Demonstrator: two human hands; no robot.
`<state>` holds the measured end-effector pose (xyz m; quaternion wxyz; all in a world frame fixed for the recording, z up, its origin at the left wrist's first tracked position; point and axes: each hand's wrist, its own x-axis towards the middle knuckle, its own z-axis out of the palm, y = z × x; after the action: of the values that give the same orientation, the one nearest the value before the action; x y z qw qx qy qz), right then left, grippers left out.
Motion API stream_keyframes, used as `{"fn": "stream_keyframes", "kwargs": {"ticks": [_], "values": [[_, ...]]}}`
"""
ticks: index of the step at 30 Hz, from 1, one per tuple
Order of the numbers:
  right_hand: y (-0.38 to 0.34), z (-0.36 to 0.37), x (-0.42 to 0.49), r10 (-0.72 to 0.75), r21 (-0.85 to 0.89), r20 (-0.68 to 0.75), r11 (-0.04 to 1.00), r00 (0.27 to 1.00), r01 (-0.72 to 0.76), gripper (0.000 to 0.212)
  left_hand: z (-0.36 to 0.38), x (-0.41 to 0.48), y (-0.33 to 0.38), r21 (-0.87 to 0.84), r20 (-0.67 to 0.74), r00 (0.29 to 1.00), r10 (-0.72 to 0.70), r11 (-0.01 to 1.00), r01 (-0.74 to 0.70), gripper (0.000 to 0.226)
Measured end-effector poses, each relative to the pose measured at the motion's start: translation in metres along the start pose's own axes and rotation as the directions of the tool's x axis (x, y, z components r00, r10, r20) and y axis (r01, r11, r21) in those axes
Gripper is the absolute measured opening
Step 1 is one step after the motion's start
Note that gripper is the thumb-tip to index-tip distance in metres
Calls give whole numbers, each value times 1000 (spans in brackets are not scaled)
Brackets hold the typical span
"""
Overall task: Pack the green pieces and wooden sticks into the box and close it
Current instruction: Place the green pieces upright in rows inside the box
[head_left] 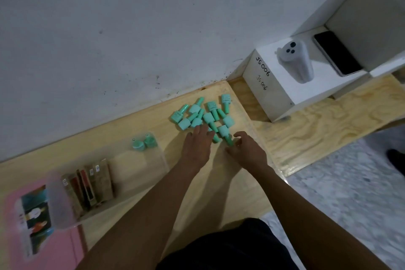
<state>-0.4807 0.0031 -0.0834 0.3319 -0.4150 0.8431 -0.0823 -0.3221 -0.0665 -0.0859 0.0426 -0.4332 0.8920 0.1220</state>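
Several green pieces lie in a loose heap on the wooden table near the wall. My left hand rests flat at the heap's near edge, fingers spread and touching pieces. My right hand is beside it, fingertips pinching one green piece. A clear plastic box stands to the left; two green pieces sit in its far corner and the wooden sticks stand packed at its near-left end.
A pink lid or booklet with a picture lies under the box's left end. A white carton marked JS006 stands at the right with a white device and a phone on it.
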Motion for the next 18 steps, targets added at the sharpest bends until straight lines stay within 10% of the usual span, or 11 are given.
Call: {"fn": "stream_keyframes", "kwargs": {"ticks": [12,15,18], "values": [[8,0,5,-54,74,-74,996,996,59,18,5,21,-12,65,-42,990,135,989,-132,27],[8,1,4,-53,169,-173,982,984,83,21,0,15,-10,-281,-107,994,-15,960,-16,24],[5,-1,2,-88,229,-240,963,967,145,23,-19,7,-6,-777,105,964,-245,584,234,24]]}}
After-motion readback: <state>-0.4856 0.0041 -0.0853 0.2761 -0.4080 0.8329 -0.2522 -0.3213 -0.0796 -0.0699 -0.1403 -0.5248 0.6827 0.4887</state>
